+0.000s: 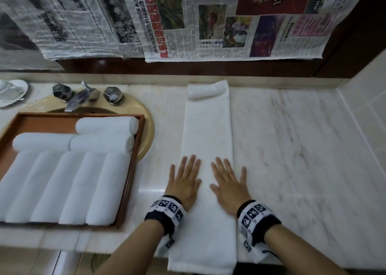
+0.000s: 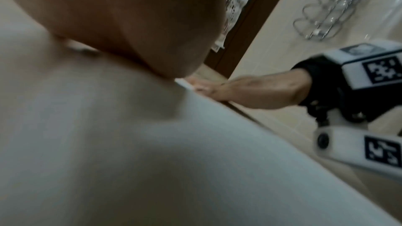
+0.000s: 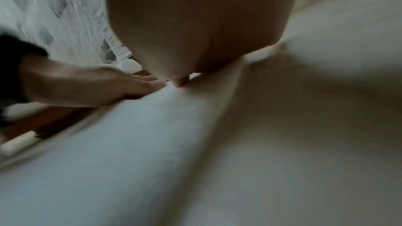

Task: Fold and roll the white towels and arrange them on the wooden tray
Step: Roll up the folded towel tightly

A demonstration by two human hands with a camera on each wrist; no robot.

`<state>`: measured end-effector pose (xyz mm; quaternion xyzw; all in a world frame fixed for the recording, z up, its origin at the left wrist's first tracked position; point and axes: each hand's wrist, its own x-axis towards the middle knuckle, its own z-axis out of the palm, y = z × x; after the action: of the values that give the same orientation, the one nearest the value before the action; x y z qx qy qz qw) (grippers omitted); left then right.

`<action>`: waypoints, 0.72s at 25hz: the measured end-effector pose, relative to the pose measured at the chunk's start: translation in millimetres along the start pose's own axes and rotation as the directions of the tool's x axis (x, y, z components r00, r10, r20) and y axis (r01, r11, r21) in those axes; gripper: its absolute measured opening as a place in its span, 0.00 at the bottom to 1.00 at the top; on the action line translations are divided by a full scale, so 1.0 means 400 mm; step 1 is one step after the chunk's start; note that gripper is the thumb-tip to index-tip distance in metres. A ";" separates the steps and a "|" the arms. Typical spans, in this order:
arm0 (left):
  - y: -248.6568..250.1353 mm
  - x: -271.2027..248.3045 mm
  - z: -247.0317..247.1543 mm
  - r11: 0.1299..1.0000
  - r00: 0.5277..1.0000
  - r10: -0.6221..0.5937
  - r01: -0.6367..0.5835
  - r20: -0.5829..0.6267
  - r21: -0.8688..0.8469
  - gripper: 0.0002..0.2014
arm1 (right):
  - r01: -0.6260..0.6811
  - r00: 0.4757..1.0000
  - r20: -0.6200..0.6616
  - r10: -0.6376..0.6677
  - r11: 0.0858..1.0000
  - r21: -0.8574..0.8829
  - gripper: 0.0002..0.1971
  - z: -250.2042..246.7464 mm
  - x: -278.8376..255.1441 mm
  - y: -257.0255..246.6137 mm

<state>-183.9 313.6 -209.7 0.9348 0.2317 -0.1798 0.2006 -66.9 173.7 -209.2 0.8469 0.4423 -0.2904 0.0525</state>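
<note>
Both hands lie flat, fingers straight and spread, palms down on a long folded white towel (image 1: 205, 149): the left hand (image 1: 184, 184) on its left half, the right hand (image 1: 228, 188) on its right half, side by side and a little apart. Each wrist wears a band with black-and-white markers. Lengthwise the towel stretches away across a pale marble counter (image 1: 292, 149), its near end hanging over the front edge, its far end turned back. Left of it, a wooden tray (image 1: 133, 170) holds eight rolled towels (image 1: 69, 185) over a beige sink (image 1: 147, 126) with chrome taps (image 1: 79, 98). Newspaper sheets (image 1: 188, 20) cover the wall behind.
</note>
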 end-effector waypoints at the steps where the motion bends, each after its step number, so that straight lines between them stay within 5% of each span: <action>1: -0.035 -0.008 0.004 0.994 0.995 -0.101 0.100 -0.018 -0.049 0.29 | -0.087 0.996 -0.003 0.088 0.995 0.042 0.32 -0.003 0.003 0.022; 4: -0.086 -0.031 -0.024 0.916 0.924 -0.382 0.379 0.003 -0.134 0.30 | -0.292 0.956 0.008 0.293 0.948 0.127 0.33 -0.033 -0.019 0.037; 7: 0.000 -0.065 -0.001 0.986 0.991 -0.126 0.120 -0.041 -0.113 0.30 | -0.045 0.997 -0.062 0.047 0.998 0.034 0.34 0.014 -0.061 -0.018; 9: 0.014 -0.101 0.048 0.999 1.000 0.010 -0.010 -0.014 -0.051 0.30 | -0.025 1.000 0.011 0.024 0.998 0.055 0.33 0.041 -0.077 -0.001; 13: -0.052 -0.109 0.026 0.918 0.923 -0.376 0.358 -0.081 -0.172 0.30 | -0.357 0.934 0.045 0.354 0.921 0.155 0.35 -0.031 -0.044 0.045; 14: -0.049 -0.104 0.002 0.897 0.902 -0.414 0.381 -0.123 -0.225 0.26 | -0.308 0.947 -0.045 0.317 0.940 0.147 0.34 -0.052 -0.029 0.028; 16: -0.026 -0.090 -0.035 0.855 0.867 -0.461 0.378 -0.189 -0.355 0.17 | -0.004 0.967 -0.252 0.028 0.995 0.095 0.29 -0.088 0.007 -0.039; 18: -0.008 -0.087 -0.042 0.767 0.830 -0.544 0.432 -0.123 -0.475 0.16 | 0.305 0.918 -0.277 -0.284 0.952 0.033 0.25 -0.115 0.043 -0.107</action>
<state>-210.2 311.4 -181.3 0.7886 0.5257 -0.0501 0.3149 -72.2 227.7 -173.3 0.8036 0.5563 -0.1940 -0.0843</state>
